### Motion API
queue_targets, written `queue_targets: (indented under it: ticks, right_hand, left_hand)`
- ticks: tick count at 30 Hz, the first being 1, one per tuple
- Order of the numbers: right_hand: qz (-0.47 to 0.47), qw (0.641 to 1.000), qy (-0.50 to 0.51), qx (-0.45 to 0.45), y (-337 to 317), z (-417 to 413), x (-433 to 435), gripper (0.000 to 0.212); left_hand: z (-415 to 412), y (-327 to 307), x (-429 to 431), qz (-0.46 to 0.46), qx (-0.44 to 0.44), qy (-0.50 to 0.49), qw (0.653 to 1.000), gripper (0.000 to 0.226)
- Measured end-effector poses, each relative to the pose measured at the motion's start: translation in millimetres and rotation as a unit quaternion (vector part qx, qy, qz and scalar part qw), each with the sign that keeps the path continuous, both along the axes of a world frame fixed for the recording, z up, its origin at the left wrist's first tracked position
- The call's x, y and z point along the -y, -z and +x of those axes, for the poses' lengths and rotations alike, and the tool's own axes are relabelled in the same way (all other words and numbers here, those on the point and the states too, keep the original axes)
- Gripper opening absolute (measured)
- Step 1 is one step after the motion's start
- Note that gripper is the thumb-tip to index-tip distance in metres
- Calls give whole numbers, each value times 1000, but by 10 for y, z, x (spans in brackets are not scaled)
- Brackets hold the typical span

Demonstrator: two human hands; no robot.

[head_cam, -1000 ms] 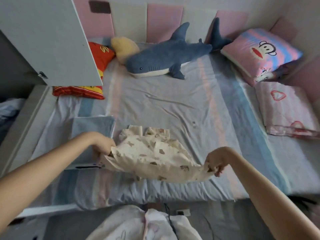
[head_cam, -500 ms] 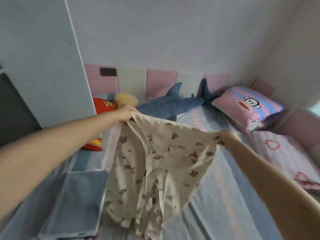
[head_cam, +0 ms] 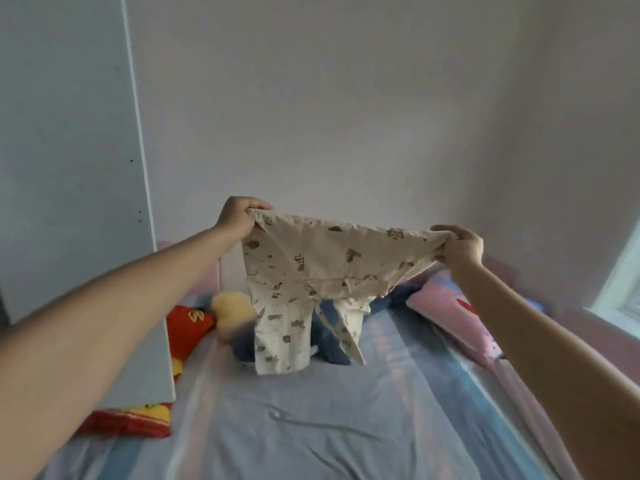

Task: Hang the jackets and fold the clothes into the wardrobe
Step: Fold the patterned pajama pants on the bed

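garment: the cream cotton garment with small brown prints [head_cam: 311, 261] is hanging in the air above the bed, its top edge stretching almost level between the two hands and two narrow lengths dangling down in the middle.
left hand: the left hand [head_cam: 239, 220] is gripping the left end of the top edge, its fingers [head_cam: 258, 205] curling tightly over the cloth.
right hand: the right hand [head_cam: 462, 245] is pinching the right end, its fingers [head_cam: 446, 231] closing on a bunched corner of the cloth.
bed: the bed with a blue, grey and pink striped sheet [head_cam: 311, 427] is lying under the garment; whether the dangling ends are touching it, i cannot tell.
wardrobe: the flat white wardrobe door [head_cam: 69, 168] is standing open at the left, beside the left arm.
toys and pillows: a red printed cushion [head_cam: 187, 323], a round yellow plush [head_cam: 232, 313] and a dark blue plush [head_cam: 332, 355] are sitting behind the garment, and a pink pillow [head_cam: 450, 306] is lying at the right.
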State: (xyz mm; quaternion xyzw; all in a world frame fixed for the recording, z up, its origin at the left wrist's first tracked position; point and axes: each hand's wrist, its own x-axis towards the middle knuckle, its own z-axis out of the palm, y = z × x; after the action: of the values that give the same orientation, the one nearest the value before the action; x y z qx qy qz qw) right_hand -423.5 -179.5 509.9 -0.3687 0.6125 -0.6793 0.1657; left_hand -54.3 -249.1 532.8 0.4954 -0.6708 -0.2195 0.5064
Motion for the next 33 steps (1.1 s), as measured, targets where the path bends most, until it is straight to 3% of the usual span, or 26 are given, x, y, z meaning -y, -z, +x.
queue_targets:
  ticks: [8, 13, 15, 19, 21, 23, 26, 28, 30, 33]
  right_hand:
    - [168, 980, -27, 101, 2025, 135, -586, 37]
    - [291, 939, -7, 185, 3449, 502, -1380, 41]
    - [318, 916, 23, 243, 3863, 664, -1662, 38]
    - [338, 858, 121, 366, 4398, 941, -2087, 37]
    - [333, 819, 162, 439, 4625, 1006, -2287, 32]
    - [360, 775, 146, 499, 4825, 1069, -2467, 40]
    - [461, 745, 33, 481, 4914, 1130, -2598, 40]
    - [501, 728, -17, 467, 4861, 1202, -2666, 62]
    - [503, 731, -83, 454, 4783, 1285, -2721, 81]
    - [461, 742, -87, 479, 4834, 1344, -2832, 82]
  left_hand:
    - [106, 2284, -515, 180, 31, 7, 983, 39]
    - [363, 3869, -1361, 365, 24, -56, 929, 38]
    - [433, 4267, -1685, 426, -45, -71, 901, 40]
    - [506, 4747, -2169, 523, -196, -136, 818, 43]
    - [523, 4863, -2385, 557, -215, -161, 786, 36]
    - [538, 4977, -2578, 600, -222, -166, 750, 19]
    - [532, 5062, -2778, 628, -241, -114, 732, 32]
    - [514, 5067, -2849, 645, -252, -98, 714, 35]
    - [498, 5027, -2908, 629, -247, -109, 729, 37]
    - [453, 5063, -2957, 571, -301, -85, 759, 38]
